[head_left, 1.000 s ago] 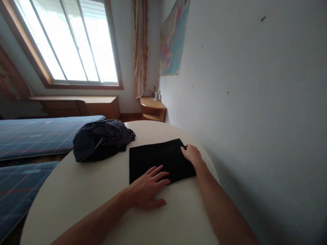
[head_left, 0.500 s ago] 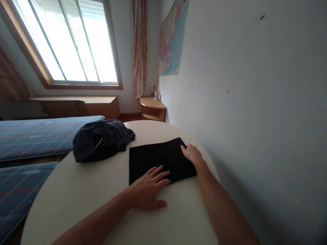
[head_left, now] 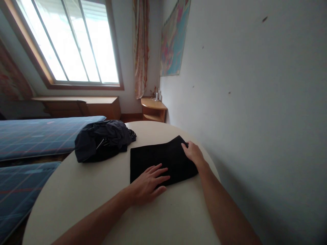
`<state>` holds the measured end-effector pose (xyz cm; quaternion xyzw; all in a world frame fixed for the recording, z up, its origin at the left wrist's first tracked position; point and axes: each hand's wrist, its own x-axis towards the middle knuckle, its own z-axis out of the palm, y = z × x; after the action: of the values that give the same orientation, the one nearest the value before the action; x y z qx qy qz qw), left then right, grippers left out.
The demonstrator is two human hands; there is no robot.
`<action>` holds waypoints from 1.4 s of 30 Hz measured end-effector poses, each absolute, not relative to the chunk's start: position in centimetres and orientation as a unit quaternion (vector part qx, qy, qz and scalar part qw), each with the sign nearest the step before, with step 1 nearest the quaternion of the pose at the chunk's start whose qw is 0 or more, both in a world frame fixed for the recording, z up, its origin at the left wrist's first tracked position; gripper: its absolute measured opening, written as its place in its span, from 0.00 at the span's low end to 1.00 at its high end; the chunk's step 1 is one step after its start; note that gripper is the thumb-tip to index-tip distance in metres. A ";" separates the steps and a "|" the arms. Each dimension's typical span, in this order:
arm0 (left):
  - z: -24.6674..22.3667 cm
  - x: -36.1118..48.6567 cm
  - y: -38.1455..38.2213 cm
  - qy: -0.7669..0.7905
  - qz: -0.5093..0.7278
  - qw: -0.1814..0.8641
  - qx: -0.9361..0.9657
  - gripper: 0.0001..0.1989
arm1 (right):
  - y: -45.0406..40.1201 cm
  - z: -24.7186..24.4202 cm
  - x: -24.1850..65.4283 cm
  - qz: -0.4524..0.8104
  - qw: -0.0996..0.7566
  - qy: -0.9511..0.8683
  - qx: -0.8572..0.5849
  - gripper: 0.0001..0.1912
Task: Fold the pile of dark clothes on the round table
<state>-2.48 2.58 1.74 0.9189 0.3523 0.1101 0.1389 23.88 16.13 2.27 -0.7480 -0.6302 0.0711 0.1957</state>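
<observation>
Black folded cloth (head_left: 158, 158) lies on the round white table (head_left: 102, 190), beneath the left hand (head_left: 148, 182), whose fingers are spread over its near edge (palm down, gripping nothing). The right hand (head_left: 192, 152) pinches the cloth's far right corner, thumb and fingers nearly closed. Beyond the left hand, to its left, sits a crumpled dark clothing pile (head_left: 103, 141), apart from the cloth.
</observation>
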 end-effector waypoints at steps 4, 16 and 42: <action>0.4 -3.2 3.7 0.421 0.136 0.123 0.889 0.27 | 16.4 2.7 24.0 0.074 0.233 -0.644 -0.725 0.21; 0.1 -3.0 6.2 0.444 0.150 0.101 0.878 0.33 | 16.7 4.4 23.8 0.077 0.257 -0.672 -0.691 0.16; 0.0 -10.5 7.7 0.554 0.359 0.235 0.714 0.22 | 11.9 14.0 14.3 -0.006 0.145 -0.730 -0.667 0.15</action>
<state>-10.47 7.69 0.00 0.7138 0.5538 0.3588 0.2345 14.31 11.89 14.01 -0.6674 -0.7304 -0.0062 0.1452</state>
